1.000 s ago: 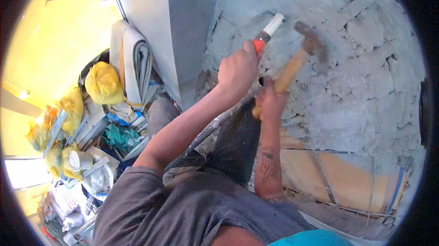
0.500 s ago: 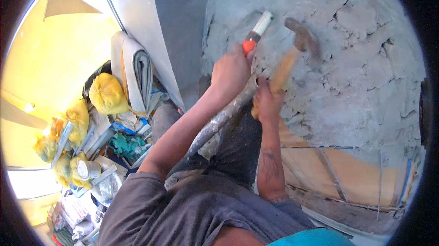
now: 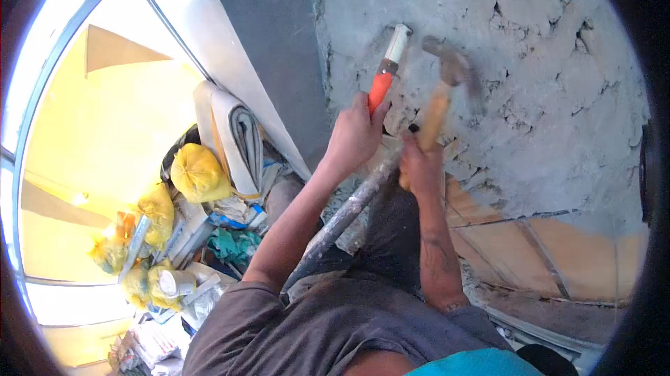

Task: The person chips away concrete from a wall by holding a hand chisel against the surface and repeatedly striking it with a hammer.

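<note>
My left hand (image 3: 354, 137) is closed around the orange handle of a tool (image 3: 381, 87) with a grey collar and a pale, flat-ended tip. Its tip is over the rough grey wall surface (image 3: 544, 124); whether it touches cannot be made out. In my right hand (image 3: 423, 168) is a hammer (image 3: 436, 119) with a wooden handle, its dark metal head blurred by motion just right of the pale tip. A splattered metal pole (image 3: 349, 205) slants up from my lap to below both hands.
To the left lie yellow bags (image 3: 200, 173), a rolled grey sheet (image 3: 236, 142), a white tub (image 3: 177, 283) and teal cloth or plastic (image 3: 234, 245). Tan tiles (image 3: 516, 250) border the cracked grey surface at lower right. A dark grey strip (image 3: 272, 34) runs along its left side.
The view has shifted, so the bags and rolled sheet appear further right and lower. More of the orange handle shows above my left hand. Both hands keep their tools.
</note>
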Available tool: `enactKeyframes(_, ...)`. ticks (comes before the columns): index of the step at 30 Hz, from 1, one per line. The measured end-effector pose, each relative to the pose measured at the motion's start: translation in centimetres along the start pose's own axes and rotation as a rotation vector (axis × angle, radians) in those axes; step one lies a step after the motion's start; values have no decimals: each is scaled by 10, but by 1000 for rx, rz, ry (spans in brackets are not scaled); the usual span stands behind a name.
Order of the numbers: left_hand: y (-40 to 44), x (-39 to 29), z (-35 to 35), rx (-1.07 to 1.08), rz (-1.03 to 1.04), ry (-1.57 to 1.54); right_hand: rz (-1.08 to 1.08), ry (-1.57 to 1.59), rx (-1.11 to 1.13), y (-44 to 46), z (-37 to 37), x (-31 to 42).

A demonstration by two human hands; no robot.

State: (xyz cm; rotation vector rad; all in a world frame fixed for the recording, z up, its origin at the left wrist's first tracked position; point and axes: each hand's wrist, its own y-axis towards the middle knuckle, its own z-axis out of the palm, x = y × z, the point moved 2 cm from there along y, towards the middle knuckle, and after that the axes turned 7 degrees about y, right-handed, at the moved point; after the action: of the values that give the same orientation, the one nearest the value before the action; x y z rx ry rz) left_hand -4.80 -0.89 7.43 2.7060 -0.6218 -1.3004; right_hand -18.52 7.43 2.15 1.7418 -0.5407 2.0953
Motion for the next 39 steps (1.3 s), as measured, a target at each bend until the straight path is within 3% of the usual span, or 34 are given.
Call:
enactKeyframes(2, 2, -1, 0, -7, -42, 5, -22, -7, -116, -13, -11, 42)
enactKeyframes(4, -1, -2, 0, 18, -58, -13, -136, 367, -125, -33, -31, 82)
enactKeyframes(6, 2, -4, -1, 35, -59, -31, -615, 592, 74, -33, -49, 111)
enactKeyframes(7, 1, -4, -2, 14, -44, -35, -610, 598, 61, -33, -45, 119)
enactKeyframes(9, 1, -4, -5, 0, -25, -28, -1054, 766, 153, -31, -31, 136)
enactKeyframes(10, 1, -6, -5, -8, -20, -32, -1053, 770, 142, -18, -23, 99)
enactKeyframes(11, 1, -7, -5, -19, -16, -42, -696, 491, -73, 7, -13, 27)
enactKeyframes(12, 2, -6, -4, -21, -15, -42, -431, 278, -132, 16, -6, 6)
enactKeyframes(14, 2, 0, -1, -56, 15, -19, -2, -115, 2, 20, 7, -18)
enactKeyframes(17, 1, -2, -3, -52, -12, -49, 25, 37, -168, -8, -10, 44)
enactKeyframes(21, 4, 0, -3, -35, 3, -33, -408, 552, 67, -24, -61, 95)
enactKeyframes(22, 2, -1, -5, -18, -30, -13, -410, 556, 64, -23, -58, 106)
enactKeyframes(24, 1, 0, -6, 3, -56, 13, -933, 690, 228, -24, -48, 133)
enactKeyframes(25, 0, -1, -5, 1, -60, 0, -1129, 295, 60, -4, -47, 102)
enactKeyframes(27, 3, -1, -5, -7, -57, -14, -1222, -562, -220, 39, -31, -13)
enactKeyframes(29, 2, 3, -1, -55, 23, 9, -1115, -1001, -314, 36, -12, -27)
enactKeyframes(31, 0, 2, -3, -63, -2, -7, 32, -287, 112, 13, -5, 23)
enactKeyframes(32, 0, 1, -2, -67, -34, -28, -70, -205, 28, 9, -8, 26)
enactKeyframes(36, 2, 0, 0, -71, -34, 21, -149, 153, -3, -20, -22, 82)
enactKeyframes(38, 1, 0, 0, -95, -61, -2, -624, 603, 244, -13, -21, 97)
enactKeyframes(39, 1, 0, 0, -91, -62, -2, -622, 602, 240, 6, -18, 68)
